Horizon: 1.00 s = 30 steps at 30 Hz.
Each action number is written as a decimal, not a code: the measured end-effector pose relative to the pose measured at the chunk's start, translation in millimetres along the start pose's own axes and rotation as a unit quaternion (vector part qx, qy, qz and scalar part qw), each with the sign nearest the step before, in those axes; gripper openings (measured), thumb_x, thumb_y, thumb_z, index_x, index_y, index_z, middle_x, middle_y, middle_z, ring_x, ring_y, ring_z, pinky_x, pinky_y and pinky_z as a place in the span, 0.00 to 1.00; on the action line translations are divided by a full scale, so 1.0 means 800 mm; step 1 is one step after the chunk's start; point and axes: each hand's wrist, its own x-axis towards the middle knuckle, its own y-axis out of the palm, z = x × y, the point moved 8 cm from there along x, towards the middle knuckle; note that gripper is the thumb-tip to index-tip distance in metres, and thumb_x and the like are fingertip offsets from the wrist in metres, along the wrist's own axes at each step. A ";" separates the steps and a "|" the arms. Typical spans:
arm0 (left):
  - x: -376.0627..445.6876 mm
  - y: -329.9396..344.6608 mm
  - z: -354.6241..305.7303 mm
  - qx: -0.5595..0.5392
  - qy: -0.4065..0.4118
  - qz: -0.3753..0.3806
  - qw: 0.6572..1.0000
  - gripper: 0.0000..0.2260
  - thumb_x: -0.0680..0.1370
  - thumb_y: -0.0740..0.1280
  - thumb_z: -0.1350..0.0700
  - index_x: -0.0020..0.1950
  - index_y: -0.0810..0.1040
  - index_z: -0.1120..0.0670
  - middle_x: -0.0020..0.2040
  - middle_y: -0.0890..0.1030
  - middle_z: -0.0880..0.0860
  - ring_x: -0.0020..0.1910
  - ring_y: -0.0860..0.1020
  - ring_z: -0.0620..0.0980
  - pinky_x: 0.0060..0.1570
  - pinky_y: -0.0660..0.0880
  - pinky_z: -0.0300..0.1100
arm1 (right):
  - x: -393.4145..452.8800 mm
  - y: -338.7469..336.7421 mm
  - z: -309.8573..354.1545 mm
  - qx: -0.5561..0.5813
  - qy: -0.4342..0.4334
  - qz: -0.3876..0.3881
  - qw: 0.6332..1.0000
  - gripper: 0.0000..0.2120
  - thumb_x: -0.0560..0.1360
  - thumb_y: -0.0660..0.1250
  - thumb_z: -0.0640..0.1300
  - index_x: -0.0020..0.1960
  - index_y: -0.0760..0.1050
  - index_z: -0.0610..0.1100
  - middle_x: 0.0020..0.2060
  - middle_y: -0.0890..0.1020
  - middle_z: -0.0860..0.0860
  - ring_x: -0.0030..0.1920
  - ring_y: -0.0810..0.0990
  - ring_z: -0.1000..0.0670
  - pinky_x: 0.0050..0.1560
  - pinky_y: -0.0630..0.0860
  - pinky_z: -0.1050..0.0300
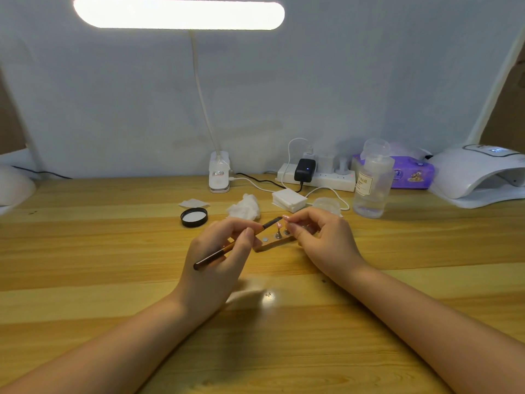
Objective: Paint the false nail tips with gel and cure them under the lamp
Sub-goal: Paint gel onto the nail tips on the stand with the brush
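Observation:
My left hand (pixel 218 251) grips a thin gel brush (pixel 211 257), its dark tip pointing up and right toward a pink false nail tip (pixel 279 224). That tip stands on a small metal stand (pixel 278 234) on a wooden holder bar (pixel 271 243) lying on the table. My right hand (pixel 321 240) pinches a second small nail tip (pixel 286 216) between thumb and forefinger, just right of the brush tip. The white curing lamp (pixel 480 177) sits at the far right, its opening facing left.
A black jar lid (pixel 194 216), crumpled tissue (pixel 245 209), a stack of white pads (pixel 289 199) and a clear bottle (pixel 372 186) lie behind my hands. A desk lamp clip (pixel 219 174), power strip (pixel 318 177) and purple wipes pack (pixel 412 173) line the back wall.

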 end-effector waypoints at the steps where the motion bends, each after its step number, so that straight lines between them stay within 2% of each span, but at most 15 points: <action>1: 0.000 0.000 -0.003 -0.003 0.007 0.003 1.000 0.11 0.77 0.63 0.51 0.50 0.82 0.54 0.41 0.84 0.48 0.46 0.81 0.49 0.45 0.74 0.40 | 0.000 0.000 0.000 0.007 0.001 0.000 1.000 0.05 0.75 0.70 0.42 0.48 0.81 0.52 0.38 0.83 0.54 0.37 0.78 0.54 0.35 0.74 0.64; 4: 0.000 0.001 -0.008 -0.006 0.024 0.010 1.000 0.14 0.75 0.62 0.48 0.51 0.82 0.55 0.42 0.85 0.49 0.47 0.82 0.49 0.47 0.74 0.39 | 0.000 0.001 0.002 0.020 -0.002 0.004 1.000 0.06 0.75 0.70 0.42 0.50 0.80 0.51 0.39 0.83 0.55 0.37 0.78 0.61 0.34 0.71 0.71; 7: 0.000 0.002 -0.005 0.004 0.017 0.004 1.000 0.13 0.75 0.64 0.49 0.51 0.83 0.54 0.42 0.85 0.48 0.47 0.82 0.50 0.50 0.76 0.49 | -0.001 0.002 0.002 0.038 0.003 0.005 0.999 0.07 0.75 0.70 0.42 0.48 0.79 0.55 0.38 0.83 0.56 0.37 0.78 0.62 0.34 0.70 0.72; 9: 0.001 0.000 -0.001 0.002 0.006 -0.003 1.000 0.09 0.76 0.65 0.52 0.50 0.83 0.54 0.41 0.84 0.48 0.47 0.82 0.49 0.50 0.77 0.52 | -0.002 0.002 0.004 0.046 0.002 0.007 0.999 0.09 0.75 0.70 0.42 0.46 0.78 0.57 0.37 0.83 0.57 0.37 0.79 0.63 0.33 0.70 0.73; 12: 0.000 -0.002 -0.006 -0.004 0.023 -0.004 1.000 0.09 0.76 0.65 0.52 0.51 0.82 0.53 0.42 0.84 0.47 0.47 0.82 0.49 0.49 0.76 0.47 | -0.002 0.003 0.005 0.046 -0.001 0.010 0.999 0.09 0.75 0.70 0.42 0.46 0.78 0.57 0.37 0.83 0.57 0.37 0.79 0.64 0.34 0.71 0.73; 16: -0.002 0.003 -0.012 0.003 0.046 0.013 0.999 0.12 0.76 0.64 0.50 0.52 0.82 0.54 0.42 0.85 0.47 0.47 0.82 0.51 0.48 0.74 0.43 | -0.001 0.003 0.001 0.042 0.003 0.011 0.999 0.04 0.75 0.70 0.42 0.48 0.81 0.49 0.38 0.84 0.55 0.38 0.79 0.63 0.36 0.72 0.72; 19: 0.000 0.001 -0.004 0.017 0.026 -0.001 1.000 0.07 0.76 0.66 0.54 0.50 0.83 0.53 0.41 0.85 0.47 0.47 0.82 0.48 0.47 0.74 0.39 | -0.002 0.003 0.002 0.050 0.000 0.012 0.999 0.06 0.75 0.70 0.42 0.48 0.80 0.52 0.37 0.83 0.57 0.38 0.79 0.63 0.35 0.71 0.72; 21: 0.001 0.000 -0.001 0.020 0.018 -0.004 1.000 0.08 0.76 0.65 0.55 0.50 0.83 0.53 0.41 0.84 0.46 0.47 0.82 0.47 0.47 0.75 0.39 | -0.002 0.003 0.004 0.055 0.000 0.013 0.998 0.08 0.75 0.70 0.42 0.48 0.79 0.54 0.37 0.83 0.56 0.38 0.79 0.62 0.36 0.72 0.71; 25: 0.000 -0.001 -0.010 0.008 0.041 -0.003 0.999 0.12 0.76 0.63 0.49 0.51 0.82 0.53 0.42 0.85 0.47 0.47 0.82 0.49 0.48 0.74 0.40 | -0.001 0.004 0.003 0.057 0.001 0.014 0.998 0.07 0.74 0.70 0.42 0.47 0.80 0.54 0.37 0.83 0.56 0.38 0.79 0.63 0.36 0.72 0.72; 28: -0.001 0.003 -0.014 0.010 0.049 0.012 0.999 0.12 0.76 0.63 0.49 0.52 0.83 0.53 0.43 0.85 0.48 0.47 0.82 0.52 0.47 0.75 0.46 | -0.001 0.004 0.001 0.044 0.001 0.015 0.999 0.04 0.75 0.70 0.42 0.48 0.81 0.48 0.37 0.83 0.56 0.39 0.79 0.63 0.37 0.72 0.72; 30: 0.000 0.003 -0.010 0.017 0.038 0.010 0.999 0.11 0.76 0.64 0.49 0.52 0.83 0.53 0.43 0.85 0.47 0.47 0.82 0.51 0.47 0.76 0.47 | 0.000 0.004 0.000 0.048 0.004 0.015 0.999 0.04 0.74 0.71 0.42 0.47 0.81 0.51 0.37 0.83 0.56 0.39 0.79 0.63 0.37 0.72 0.72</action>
